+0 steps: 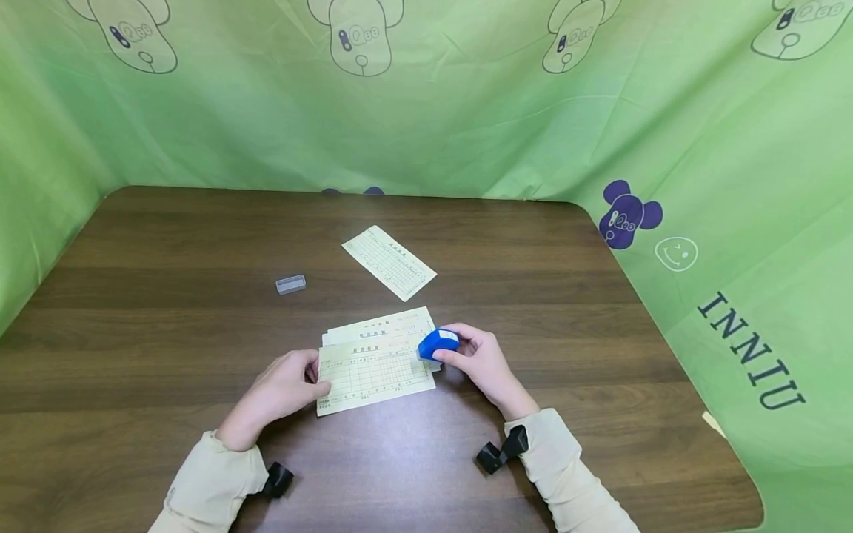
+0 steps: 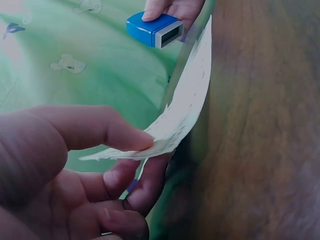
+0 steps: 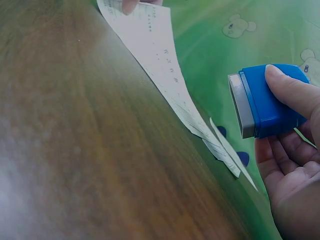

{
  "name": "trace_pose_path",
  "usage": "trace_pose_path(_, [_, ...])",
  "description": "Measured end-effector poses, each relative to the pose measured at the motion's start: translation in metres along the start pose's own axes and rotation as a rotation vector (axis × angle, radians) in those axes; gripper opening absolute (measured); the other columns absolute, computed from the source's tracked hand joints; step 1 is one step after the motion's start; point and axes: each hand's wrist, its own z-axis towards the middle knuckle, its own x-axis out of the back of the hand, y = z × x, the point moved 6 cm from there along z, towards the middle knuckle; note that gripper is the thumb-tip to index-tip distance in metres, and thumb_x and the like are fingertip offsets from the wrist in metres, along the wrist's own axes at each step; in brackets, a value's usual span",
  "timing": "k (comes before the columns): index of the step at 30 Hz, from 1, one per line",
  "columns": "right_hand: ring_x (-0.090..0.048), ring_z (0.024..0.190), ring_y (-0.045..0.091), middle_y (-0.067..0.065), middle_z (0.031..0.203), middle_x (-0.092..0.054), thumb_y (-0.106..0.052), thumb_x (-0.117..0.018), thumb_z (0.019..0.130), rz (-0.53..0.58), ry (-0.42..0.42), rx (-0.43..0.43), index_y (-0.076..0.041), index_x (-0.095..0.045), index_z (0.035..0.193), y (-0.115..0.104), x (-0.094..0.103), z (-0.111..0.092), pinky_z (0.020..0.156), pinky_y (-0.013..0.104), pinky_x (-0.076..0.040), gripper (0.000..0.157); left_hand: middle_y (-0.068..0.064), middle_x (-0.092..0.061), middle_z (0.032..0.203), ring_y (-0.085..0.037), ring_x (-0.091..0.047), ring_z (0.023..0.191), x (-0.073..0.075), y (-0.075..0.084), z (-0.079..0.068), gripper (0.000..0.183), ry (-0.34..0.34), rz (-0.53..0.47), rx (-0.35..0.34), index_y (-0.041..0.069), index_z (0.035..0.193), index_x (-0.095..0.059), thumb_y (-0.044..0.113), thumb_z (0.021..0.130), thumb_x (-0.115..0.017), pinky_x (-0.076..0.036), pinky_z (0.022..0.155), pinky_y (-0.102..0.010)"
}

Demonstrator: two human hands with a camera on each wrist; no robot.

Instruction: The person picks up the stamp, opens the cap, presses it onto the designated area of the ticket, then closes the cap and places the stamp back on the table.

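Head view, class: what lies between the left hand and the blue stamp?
Overlapping printed slips, pinched at one end by the left hand, fill the stretch towards the blue stamp; the head view shows this.

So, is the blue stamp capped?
Uncapped: the blue stamp shows its bare end in the left wrist view; the clear cap lies apart.

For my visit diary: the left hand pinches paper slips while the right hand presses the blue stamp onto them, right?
Not quite. The left hand pinches paper slips, but the right hand holds the blue stamp clear of them, as the right wrist view shows.
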Motion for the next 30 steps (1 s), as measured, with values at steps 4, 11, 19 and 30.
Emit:
trace_pose_path(4, [-0.062,0.08,0.001,0.027,0.105,-0.065,0.001,-0.072,0.083,0.001,-0.003,0.002,0.012,-0.06,0.116,0.0,0.0,0.001,0.075,0.016,-0.052,0.036,0.001,-0.051,0.068,-0.014,-0.045,0.063,0.002,-0.003,-0.002,0.019,0.001,0.078,0.024,0.012,0.07,-0.051,0.016,0.074,-0.069,-0.033,0.057,-0.027])
trace_pose_path(11, [-0.062,0.081,0.0,0.022,0.102,-0.066,0.004,-0.071,0.082,0.019,0.0,0.006,0.014,-0.059,0.115,-0.004,-0.001,0.0,0.075,0.015,-0.052,0.036,0.0,-0.045,0.062,-0.016,-0.043,0.06,0.009,-0.006,-0.005,0.037,0.021,0.209,0.082,0.012,0.067,-0.047,0.03,0.074,-0.078,-0.03,0.052,-0.029])
trace_pose_path(19, [-0.063,0.081,0.0,0.023,0.102,-0.067,0.004,-0.071,0.082,0.02,-0.004,0.0,0.014,-0.059,0.114,-0.005,-0.001,-0.001,0.076,0.015,-0.052,0.036,0.004,-0.052,0.072,-0.014,-0.044,0.073,0.007,0.012,0.0,0.028,0.158,0.152,-0.242,0.014,0.074,-0.052,0.021,0.077,-0.08,-0.037,0.06,-0.028])
trace_pose_path(30, [-0.063,0.081,0.0,0.027,0.103,-0.066,0.003,-0.071,0.082,0.011,-0.007,-0.012,0.013,-0.06,0.115,-0.003,-0.001,0.0,0.076,0.015,-0.052,0.036,0.003,-0.064,0.111,-0.017,-0.058,0.109,-0.013,0.027,0.001,0.024,0.076,-0.001,-0.616,0.01,0.104,-0.066,0.005,0.082,-0.074,-0.048,0.096,-0.036])
